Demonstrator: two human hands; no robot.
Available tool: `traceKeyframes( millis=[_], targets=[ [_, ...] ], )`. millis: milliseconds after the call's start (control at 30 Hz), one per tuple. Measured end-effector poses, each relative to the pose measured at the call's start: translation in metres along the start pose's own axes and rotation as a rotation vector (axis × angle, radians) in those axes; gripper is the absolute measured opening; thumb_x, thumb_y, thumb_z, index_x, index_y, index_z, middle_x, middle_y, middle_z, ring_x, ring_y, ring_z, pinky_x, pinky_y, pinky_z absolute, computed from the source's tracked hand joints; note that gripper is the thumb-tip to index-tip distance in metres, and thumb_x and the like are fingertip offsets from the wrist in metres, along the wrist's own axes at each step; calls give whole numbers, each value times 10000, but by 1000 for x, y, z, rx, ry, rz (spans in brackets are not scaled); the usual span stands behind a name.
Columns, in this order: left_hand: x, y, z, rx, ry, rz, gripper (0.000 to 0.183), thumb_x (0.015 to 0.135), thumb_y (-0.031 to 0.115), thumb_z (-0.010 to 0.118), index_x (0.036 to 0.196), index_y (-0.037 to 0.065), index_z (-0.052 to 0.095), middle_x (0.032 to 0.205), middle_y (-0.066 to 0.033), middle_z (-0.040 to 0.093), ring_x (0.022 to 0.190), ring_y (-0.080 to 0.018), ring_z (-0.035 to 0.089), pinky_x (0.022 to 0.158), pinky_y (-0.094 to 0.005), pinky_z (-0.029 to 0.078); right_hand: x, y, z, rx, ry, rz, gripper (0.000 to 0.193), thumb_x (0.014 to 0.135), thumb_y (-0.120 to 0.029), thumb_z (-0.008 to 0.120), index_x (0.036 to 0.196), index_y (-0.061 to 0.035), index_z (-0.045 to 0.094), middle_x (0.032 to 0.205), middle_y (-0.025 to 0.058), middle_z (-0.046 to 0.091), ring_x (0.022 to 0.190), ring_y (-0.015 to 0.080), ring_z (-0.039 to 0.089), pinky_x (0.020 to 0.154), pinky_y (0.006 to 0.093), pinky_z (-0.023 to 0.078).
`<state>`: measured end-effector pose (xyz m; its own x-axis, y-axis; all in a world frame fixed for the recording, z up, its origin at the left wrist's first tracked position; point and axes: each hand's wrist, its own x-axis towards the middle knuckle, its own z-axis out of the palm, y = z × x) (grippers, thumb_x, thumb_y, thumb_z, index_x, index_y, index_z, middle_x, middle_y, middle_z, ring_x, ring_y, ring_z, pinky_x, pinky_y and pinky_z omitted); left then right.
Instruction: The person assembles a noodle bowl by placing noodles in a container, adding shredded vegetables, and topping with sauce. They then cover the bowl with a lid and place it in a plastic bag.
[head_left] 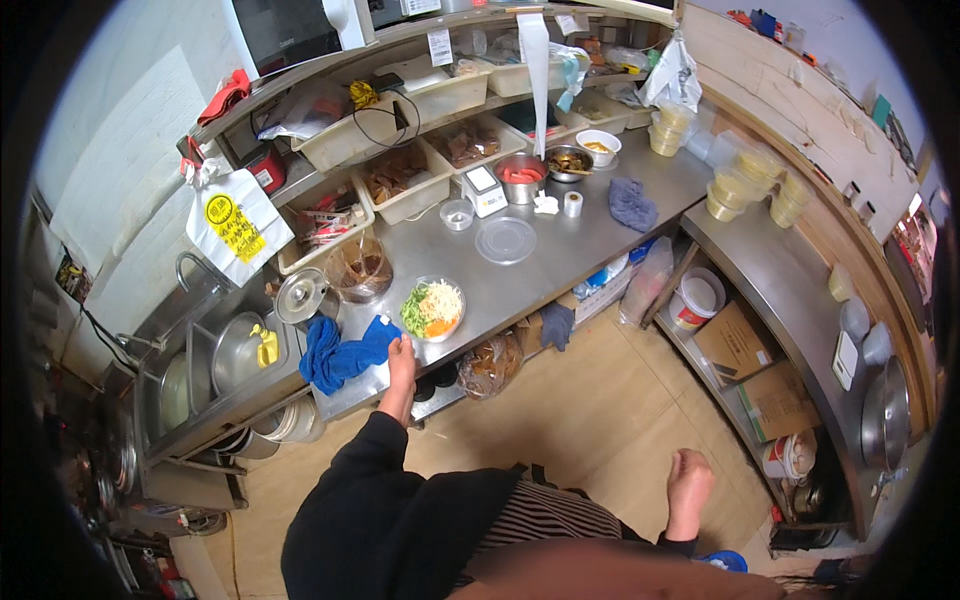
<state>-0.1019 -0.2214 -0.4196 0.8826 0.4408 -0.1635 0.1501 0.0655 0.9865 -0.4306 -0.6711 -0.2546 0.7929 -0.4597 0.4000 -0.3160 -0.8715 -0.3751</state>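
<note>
My left hand (401,372) is at the front edge of the steel counter, its fingers closed at the right end of a blue cloth (345,358). Just beyond it stands a clear round bowl (434,309) of shredded green, pale and orange food. My right hand (689,492) hangs over the floor away from the counter. Its fingers are curled in, and nothing shows in them. A clear lid (505,241) lies flat farther back on the counter, beside a small white scale (484,192).
At the left are a sink (237,355) with a yellow item and a clear tub (359,268) of dark contents. Pots (521,178) and ingredient bins (404,181) line the back. Stacked clear containers (727,193) stand on the right counter, above cardboard boxes (778,400).
</note>
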Motion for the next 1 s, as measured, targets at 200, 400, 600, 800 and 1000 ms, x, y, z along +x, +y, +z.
traceKeyframes(
  millis=[200,400,600,800,1000],
  targets=[
    [38,12,16,-283,-63,-177,486,961,451,407,1192,33,495,1063,-59,569,929,-159,524,820,-304,403,94,-21,97,178,-216,-190,61,767,-87,646,781,-31,628,770,135,626,713,319,609,642,381,491],
    [74,8,30,-413,-64,-124,657,957,516,335,1289,-44,416,1329,-138,467,1215,-226,437,1038,-342,308,215,-28,221,293,-364,-387,96,762,-144,634,802,-56,638,783,124,625,738,323,605,639,404,483],
    [84,5,38,-485,173,-185,630,952,470,408,1289,-62,426,1297,-160,487,1171,-259,480,1006,-344,367,344,-83,325,538,-483,-695,128,750,-131,628,864,-76,649,793,103,592,802,318,586,687,404,478],
    [99,-12,61,-477,323,-127,373,968,270,445,1183,-24,521,1111,-109,593,1000,-224,567,894,-333,449,409,-136,400,638,-585,-840,202,711,-81,664,912,-72,654,903,90,574,914,298,548,757,409,460],
    [106,-16,93,-443,386,-114,326,966,226,452,1151,-24,550,1101,-103,598,1001,-206,562,902,-325,440,416,-165,455,525,-579,-1043,123,675,-113,686,789,-88,647,868,65,549,956,256,517,823,388,398]
  ],
)
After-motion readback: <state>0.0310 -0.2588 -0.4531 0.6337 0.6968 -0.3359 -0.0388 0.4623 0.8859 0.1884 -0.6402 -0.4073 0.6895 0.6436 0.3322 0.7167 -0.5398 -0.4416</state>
